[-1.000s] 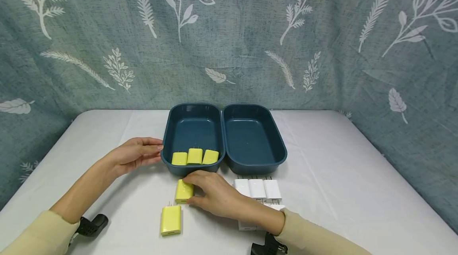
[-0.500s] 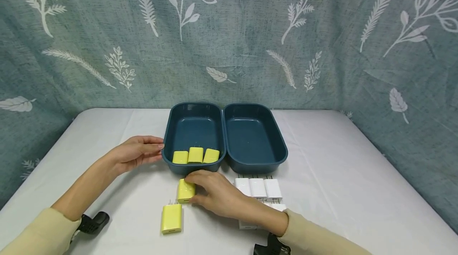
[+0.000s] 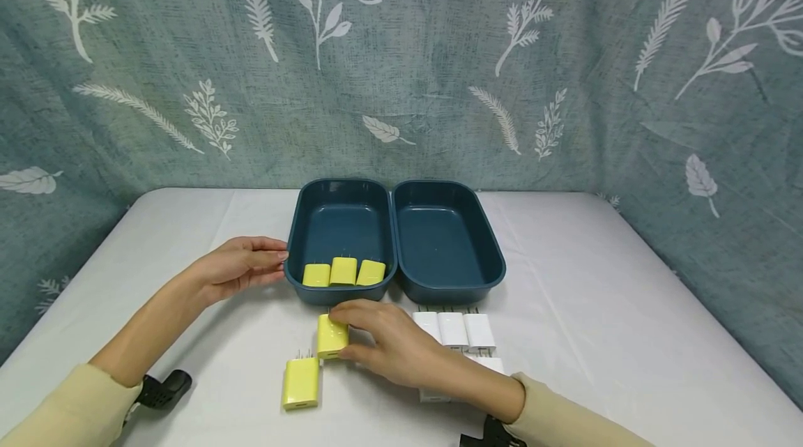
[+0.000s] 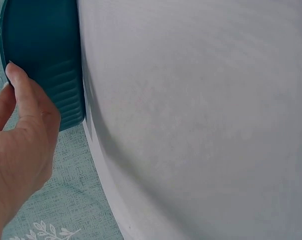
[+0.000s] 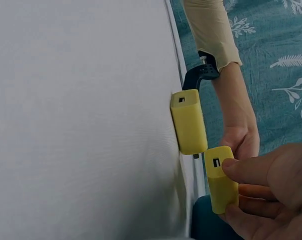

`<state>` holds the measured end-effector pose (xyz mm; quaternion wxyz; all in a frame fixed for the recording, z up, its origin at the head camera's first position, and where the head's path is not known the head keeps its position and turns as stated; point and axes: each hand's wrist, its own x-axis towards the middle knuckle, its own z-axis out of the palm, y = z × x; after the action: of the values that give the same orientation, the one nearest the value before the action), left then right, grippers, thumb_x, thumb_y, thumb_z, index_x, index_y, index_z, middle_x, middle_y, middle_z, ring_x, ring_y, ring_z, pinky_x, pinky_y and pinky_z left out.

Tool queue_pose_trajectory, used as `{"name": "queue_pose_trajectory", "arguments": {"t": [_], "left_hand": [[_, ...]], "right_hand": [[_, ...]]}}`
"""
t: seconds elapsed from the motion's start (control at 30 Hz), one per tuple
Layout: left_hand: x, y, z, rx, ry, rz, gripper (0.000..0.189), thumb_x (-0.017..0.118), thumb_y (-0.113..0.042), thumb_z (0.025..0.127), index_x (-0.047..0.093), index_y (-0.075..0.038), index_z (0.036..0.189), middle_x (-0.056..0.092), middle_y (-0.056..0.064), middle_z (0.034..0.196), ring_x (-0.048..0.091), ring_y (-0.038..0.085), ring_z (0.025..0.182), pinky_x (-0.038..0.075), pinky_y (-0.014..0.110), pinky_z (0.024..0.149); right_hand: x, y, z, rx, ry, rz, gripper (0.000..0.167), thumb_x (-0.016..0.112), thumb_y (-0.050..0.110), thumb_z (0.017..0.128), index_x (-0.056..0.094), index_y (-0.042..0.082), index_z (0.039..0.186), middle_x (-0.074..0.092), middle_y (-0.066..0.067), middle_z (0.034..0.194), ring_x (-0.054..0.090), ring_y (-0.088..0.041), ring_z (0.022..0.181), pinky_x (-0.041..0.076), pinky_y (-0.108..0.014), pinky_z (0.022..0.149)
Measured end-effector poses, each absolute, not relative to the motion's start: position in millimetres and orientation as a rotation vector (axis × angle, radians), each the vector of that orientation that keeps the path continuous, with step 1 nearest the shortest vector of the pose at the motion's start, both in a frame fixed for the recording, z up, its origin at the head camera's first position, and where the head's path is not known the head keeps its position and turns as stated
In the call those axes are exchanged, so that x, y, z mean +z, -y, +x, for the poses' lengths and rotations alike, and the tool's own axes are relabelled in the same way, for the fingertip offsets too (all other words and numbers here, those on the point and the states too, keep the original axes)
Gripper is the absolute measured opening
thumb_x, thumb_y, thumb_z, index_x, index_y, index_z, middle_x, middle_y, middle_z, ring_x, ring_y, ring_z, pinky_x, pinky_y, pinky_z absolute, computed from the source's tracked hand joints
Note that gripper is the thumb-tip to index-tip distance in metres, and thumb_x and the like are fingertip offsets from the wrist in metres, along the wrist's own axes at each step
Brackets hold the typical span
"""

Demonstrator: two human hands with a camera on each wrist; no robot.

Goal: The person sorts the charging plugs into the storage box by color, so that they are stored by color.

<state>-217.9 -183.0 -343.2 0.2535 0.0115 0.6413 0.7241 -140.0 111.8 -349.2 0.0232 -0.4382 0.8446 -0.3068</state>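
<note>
Though the head view hides its ribs (image 4: 70, 94), left fingers (image 4: 23, 92) touch one bin (image 3: 341, 231); right fingers (image 5: 248, 171) pinch a charger (image 5: 223, 194).

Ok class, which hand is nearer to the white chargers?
Right. The right hand, holding a yellow charger, is just left of the white chargers, its forearm overlapping some in the head view. The left hand is farther off, at the outer side of the left tub.
</note>
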Motion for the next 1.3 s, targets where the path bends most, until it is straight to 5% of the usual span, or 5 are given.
{"name": "queue_pose_trajectory", "arguments": {"t": [0.8, 1.03, 1.3], "left_hand": [[-345, 185, -216, 1.971, -1.739, 0.039, 0.047, 0.055, -0.003, 0.101, 0.033, 0.015, 0.138, 0.064, 0.007, 0.101, 0.069, 0.013, 0.087, 0.058, 0.026, 0.084], [-346, 185, -218, 1.974, -1.738, 0.039, 0.047, 0.055, -0.003, 0.101, 0.034, 0.015, 0.138, 0.065, 0.007, 0.102, 0.069, 0.013, 0.088, 0.058, 0.026, 0.085], [-345, 186, -219, 1.971, -1.746, 0.046, 0.048, 0.055, -0.003, 0.101, 0.032, 0.016, 0.139, 0.065, 0.008, 0.103, 0.069, 0.013, 0.089, 0.057, 0.026, 0.085]], "right_hand": [[-321, -130, -152, -1.121, -2.642, -1.381, 0.049, 0.078, 0.011, 0.087, 0.062, 0.004, 0.132, 0.06, -0.005, 0.135, 0.05, -0.019, 0.131, 0.047, -0.031, 0.104], [-317, -136, -164, -1.135, -2.655, -1.408, 0.047, 0.076, 0.01, 0.088, 0.061, 0.002, 0.132, 0.059, -0.011, 0.135, 0.059, -0.019, 0.119, 0.055, -0.027, 0.089], [-311, -139, -183, -1.163, -2.686, -1.383, 0.043, 0.075, 0.007, 0.089, 0.062, 0.0, 0.13, 0.06, -0.011, 0.134, 0.058, -0.021, 0.121, 0.051, -0.026, 0.098]]}}
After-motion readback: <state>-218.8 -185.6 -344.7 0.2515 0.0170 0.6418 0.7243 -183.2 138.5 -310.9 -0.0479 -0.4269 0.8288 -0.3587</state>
